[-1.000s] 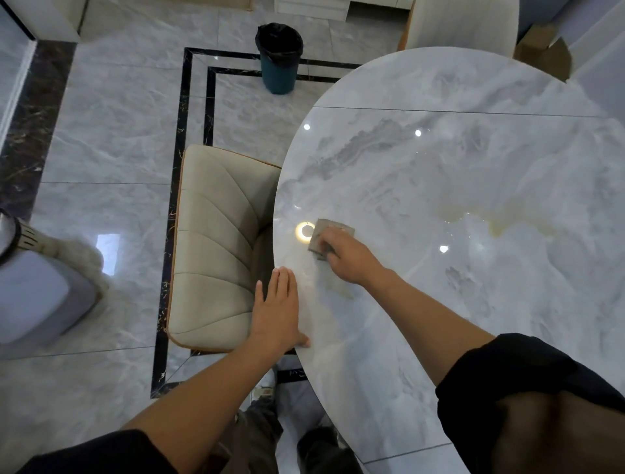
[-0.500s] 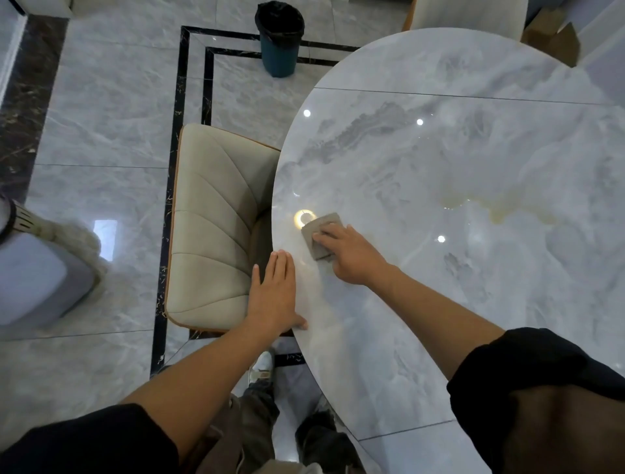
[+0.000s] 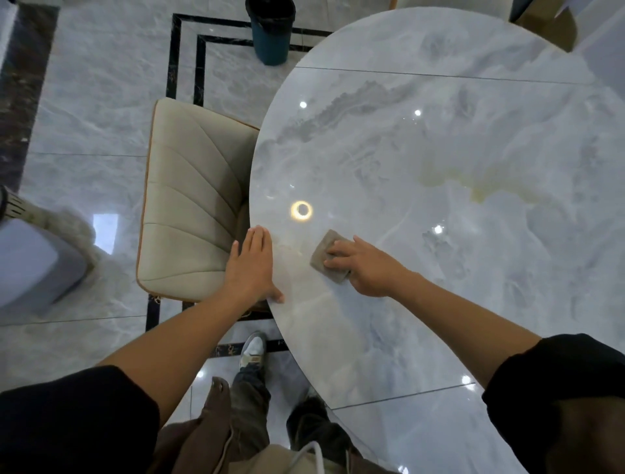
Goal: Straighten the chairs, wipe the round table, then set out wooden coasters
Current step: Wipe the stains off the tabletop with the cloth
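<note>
A round grey marble table (image 3: 456,162) fills the right of the head view. My right hand (image 3: 365,267) presses a small grey-brown cloth (image 3: 326,258) flat against the tabletop near its left edge. My left hand (image 3: 252,267) lies flat and open on the table's rim, fingers together, just left of the cloth. A beige padded chair (image 3: 192,203) with an orange trim is tucked against the table's left side. A yellowish stain (image 3: 480,189) marks the tabletop to the right. No coasters are in view.
A dark teal bin (image 3: 272,34) with a black liner stands on the tiled floor beyond the table. A grey object (image 3: 33,264) sits at the left edge. A second chair (image 3: 449,3) and a cardboard box (image 3: 551,25) are at the far side. My legs and shoe (image 3: 252,352) are below.
My right hand has slid the cloth toward me and to the right, away from the round light reflection. My left hand stays flat on the table's rim.
</note>
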